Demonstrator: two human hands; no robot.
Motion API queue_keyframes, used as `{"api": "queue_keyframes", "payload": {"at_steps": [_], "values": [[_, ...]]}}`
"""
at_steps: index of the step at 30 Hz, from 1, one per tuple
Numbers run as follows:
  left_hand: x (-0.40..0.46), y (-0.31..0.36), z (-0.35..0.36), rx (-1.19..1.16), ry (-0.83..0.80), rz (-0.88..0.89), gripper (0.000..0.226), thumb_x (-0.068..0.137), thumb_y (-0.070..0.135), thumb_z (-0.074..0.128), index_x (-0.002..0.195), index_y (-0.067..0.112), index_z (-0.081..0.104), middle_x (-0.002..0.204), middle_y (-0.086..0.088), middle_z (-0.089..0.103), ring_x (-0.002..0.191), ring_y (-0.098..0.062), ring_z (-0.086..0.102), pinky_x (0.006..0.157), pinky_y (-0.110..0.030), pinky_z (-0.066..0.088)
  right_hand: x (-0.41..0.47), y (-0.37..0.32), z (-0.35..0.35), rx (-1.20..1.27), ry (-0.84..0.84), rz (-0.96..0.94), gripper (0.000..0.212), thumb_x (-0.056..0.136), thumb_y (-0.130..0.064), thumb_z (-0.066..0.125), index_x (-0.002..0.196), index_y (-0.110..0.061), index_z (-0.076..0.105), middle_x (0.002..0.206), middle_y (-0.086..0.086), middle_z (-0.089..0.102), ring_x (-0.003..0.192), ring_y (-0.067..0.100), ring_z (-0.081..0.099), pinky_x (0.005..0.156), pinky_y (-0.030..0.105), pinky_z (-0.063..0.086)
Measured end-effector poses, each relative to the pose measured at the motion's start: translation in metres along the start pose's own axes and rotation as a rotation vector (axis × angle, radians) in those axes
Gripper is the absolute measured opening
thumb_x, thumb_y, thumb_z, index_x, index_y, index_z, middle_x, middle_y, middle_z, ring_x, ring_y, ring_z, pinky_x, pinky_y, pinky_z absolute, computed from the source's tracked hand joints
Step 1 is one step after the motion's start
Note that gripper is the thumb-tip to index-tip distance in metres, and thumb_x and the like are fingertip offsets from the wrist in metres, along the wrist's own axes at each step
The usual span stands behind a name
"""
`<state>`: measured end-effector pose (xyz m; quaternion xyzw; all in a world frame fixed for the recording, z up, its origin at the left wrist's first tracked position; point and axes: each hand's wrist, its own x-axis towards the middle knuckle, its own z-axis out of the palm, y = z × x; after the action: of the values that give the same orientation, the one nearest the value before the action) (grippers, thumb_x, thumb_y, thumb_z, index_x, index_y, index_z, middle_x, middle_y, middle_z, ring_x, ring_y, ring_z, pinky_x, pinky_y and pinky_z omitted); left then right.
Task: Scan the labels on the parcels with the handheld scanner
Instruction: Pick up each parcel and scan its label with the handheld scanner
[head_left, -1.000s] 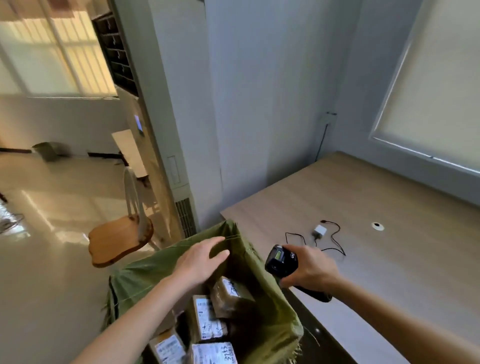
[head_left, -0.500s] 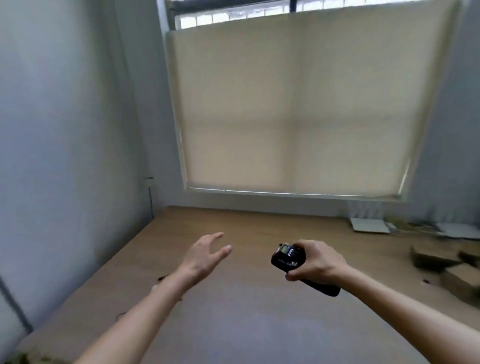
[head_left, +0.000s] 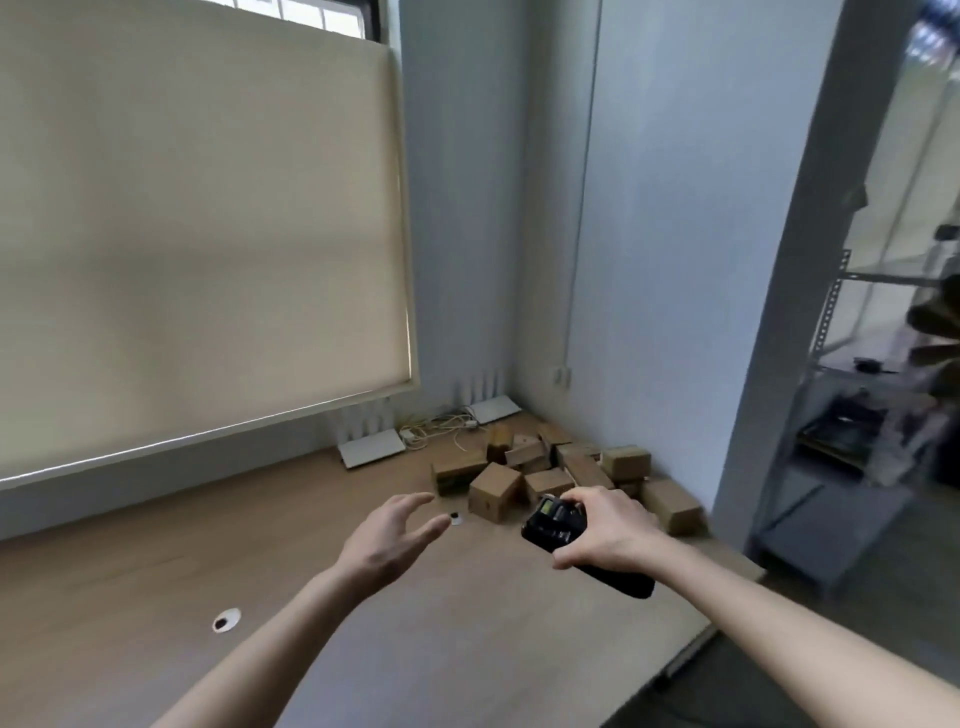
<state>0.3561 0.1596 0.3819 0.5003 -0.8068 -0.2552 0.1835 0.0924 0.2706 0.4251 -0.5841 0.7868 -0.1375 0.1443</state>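
Many small parcels, light to lift

Nearest, the right hand (head_left: 605, 527) clenches the handheld scanner (head_left: 558, 522); the left hand (head_left: 387, 540) hangs released over the worktop (head_left: 156, 571). Beyond, cardboard parcels (head_left: 550, 470) heap in the corner, probably stiff; best gripped across opposite faces.

My single head camera looks forward and down, close above the tabletop (head_left: 156, 597), facing its far right corner.

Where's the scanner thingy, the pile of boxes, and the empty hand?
scanner (head_left: 555, 522): head view, on its black top beside the little screen.
pile of boxes (head_left: 493, 491): head view, on the front brown box's face.
left hand (head_left: 387, 543): head view, on the back of the open hand.
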Motion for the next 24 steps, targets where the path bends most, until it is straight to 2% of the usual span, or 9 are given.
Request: {"api": "queue_keyframes", "payload": {"at_steps": [5, 8, 11, 17, 22, 24], "values": [[0.09, 0.051, 0.076, -0.017, -0.148, 0.08, 0.063, 0.092, 0.063, 0.054, 0.145, 0.029, 0.05, 0.149, 0.003, 0.05, 0.132, -0.015, 0.05, 0.107, -0.033, 0.044, 0.037, 0.094, -0.008, 0.028, 0.005, 0.163, 0.094, 0.054, -0.063, 0.084, 0.14, -0.038, 0.056, 0.134, -0.006, 0.066, 0.119, 0.02, 0.062, 0.087, 0.032, 0.05], [0.148, 0.07, 0.115, -0.037, -0.214, 0.115, 0.064, 0.093, 0.061, 0.054, 0.146, 0.025, 0.049, 0.148, 0.0, 0.051, 0.13, -0.016, 0.052, 0.109, -0.038, 0.045, 0.073, 0.138, -0.012, 0.048, 0.021, 0.24, 0.096, 0.054, -0.062, 0.083, 0.142, -0.038, 0.055, 0.138, -0.004, 0.064, 0.124, 0.023, 0.061, 0.098, 0.036, 0.052], [0.213, 0.088, 0.147, -0.061, -0.235, 0.135, 0.067, 0.095, 0.058, 0.055, 0.149, 0.022, 0.044, 0.15, -0.002, 0.049, 0.132, -0.017, 0.05, 0.109, -0.036, 0.046, 0.118, 0.174, -0.016, 0.061, 0.025, 0.309, 0.098, 0.054, -0.063, 0.081, 0.145, -0.039, 0.052, 0.14, -0.003, 0.061, 0.125, 0.023, 0.059, 0.1, 0.037, 0.052], [0.332, 0.115, 0.191, -0.035, -0.308, 0.151, 0.064, 0.096, 0.059, 0.052, 0.148, 0.022, 0.045, 0.15, -0.002, 0.05, 0.134, -0.019, 0.049, 0.109, -0.035, 0.044, 0.213, 0.229, -0.042, 0.046, 0.05, 0.39, 0.093, 0.052, -0.065, 0.082, 0.138, -0.04, 0.057, 0.134, -0.006, 0.065, 0.12, 0.021, 0.062, 0.081, 0.029, 0.047], [0.409, 0.134, 0.222, 0.0, -0.342, 0.18, 0.064, 0.096, 0.06, 0.051, 0.149, 0.026, 0.044, 0.153, 0.0, 0.047, 0.137, -0.018, 0.047, 0.111, -0.036, 0.042, 0.28, 0.266, -0.061, 0.059, 0.054, 0.428, 0.089, 0.05, -0.065, 0.082, 0.134, -0.042, 0.059, 0.13, -0.007, 0.067, 0.116, 0.022, 0.063, 0.076, 0.03, 0.042], [0.436, 0.14, 0.238, 0.019, -0.345, 0.198, 0.063, 0.096, 0.061, 0.051, 0.148, 0.027, 0.045, 0.153, 0.002, 0.047, 0.138, -0.017, 0.046, 0.111, -0.034, 0.041, 0.306, 0.281, -0.065, 0.066, 0.04, 0.435, 0.088, 0.05, -0.063, 0.081, 0.132, -0.042, 0.059, 0.128, -0.008, 0.066, 0.109, 0.021, 0.061, 0.075, 0.03, 0.042]]}}
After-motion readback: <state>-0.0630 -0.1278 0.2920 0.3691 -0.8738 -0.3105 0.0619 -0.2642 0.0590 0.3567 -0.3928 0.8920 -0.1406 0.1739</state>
